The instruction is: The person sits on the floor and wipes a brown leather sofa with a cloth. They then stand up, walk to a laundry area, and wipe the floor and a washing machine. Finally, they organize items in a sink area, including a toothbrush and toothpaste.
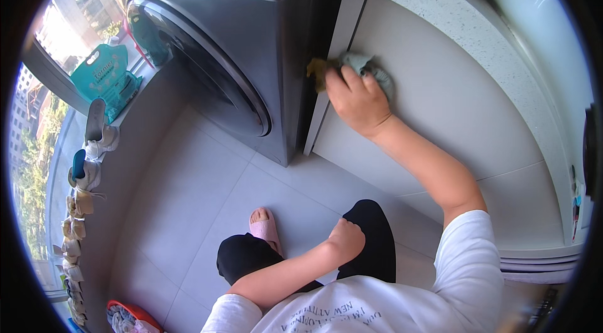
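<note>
My right hand [358,99] grips a crumpled grey-green cloth [360,60] against the pale cabinet front [438,92]. A brownish-yellow piece of cloth [317,74] sticks out to the left of the fingers, by the dark gap beside the washing machine [245,17]. Whether both pieces belong to one cloth, I cannot tell. Lower down, my left hand [347,240] rests on my right knee, in black trousers [377,238]. Its fingers are mostly hidden, and nothing is seen in it.
A speckled stone countertop [452,15] juts over the cabinet. Along the window, a ledge [155,92] bears a teal pouch [101,74] and a row of shoes [85,175]. A red basin [136,316] with clothes stands on the tiled floor [188,191].
</note>
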`<state>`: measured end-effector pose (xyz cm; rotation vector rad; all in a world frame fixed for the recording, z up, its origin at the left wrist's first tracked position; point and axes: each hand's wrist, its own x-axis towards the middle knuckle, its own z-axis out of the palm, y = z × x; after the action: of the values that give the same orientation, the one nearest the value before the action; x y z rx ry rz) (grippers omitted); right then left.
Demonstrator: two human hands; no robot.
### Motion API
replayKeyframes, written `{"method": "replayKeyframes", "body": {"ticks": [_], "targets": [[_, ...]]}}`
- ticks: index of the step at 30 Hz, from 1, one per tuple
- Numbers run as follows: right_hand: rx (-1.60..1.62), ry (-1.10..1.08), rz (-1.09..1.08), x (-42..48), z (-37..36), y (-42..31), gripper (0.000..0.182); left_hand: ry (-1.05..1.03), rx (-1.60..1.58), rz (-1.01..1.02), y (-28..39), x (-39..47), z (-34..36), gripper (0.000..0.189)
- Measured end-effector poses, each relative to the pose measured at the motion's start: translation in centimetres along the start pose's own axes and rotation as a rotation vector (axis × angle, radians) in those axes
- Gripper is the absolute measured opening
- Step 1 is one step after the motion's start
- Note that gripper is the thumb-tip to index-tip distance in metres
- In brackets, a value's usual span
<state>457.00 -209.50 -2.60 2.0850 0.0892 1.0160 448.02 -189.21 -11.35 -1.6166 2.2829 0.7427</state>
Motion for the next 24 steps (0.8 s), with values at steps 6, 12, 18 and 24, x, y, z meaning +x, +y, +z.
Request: {"method": "replayKeyframes", "body": {"ticks": [6, 12, 18, 24], "targets": [[0.076, -0.085, -0.036, 1.6, -0.7, 1.1, 0.011, 0.063, 0.085, -0.117, -0.8, -0.1, 0.0, 0.012], [-0.033, 0.064, 0.081, 2.2, 0.4, 0.6, 0.013, 0.008, -0.035, 0.006, -0.2, 0.7, 0.2, 0.012], [0.144, -0.144, -0.050, -1.8, 1.7, -2.7, 0.011, 0.128, 0.087, -0.145, -0.8, 0.3, -0.1, 0.010], [-0.017, 0.144, 0.208, 6.2, -0.8, 3.1, 0.012, 0.077, -0.008, -0.074, -0.6, 0.0, 0.0, 0.011]]}}
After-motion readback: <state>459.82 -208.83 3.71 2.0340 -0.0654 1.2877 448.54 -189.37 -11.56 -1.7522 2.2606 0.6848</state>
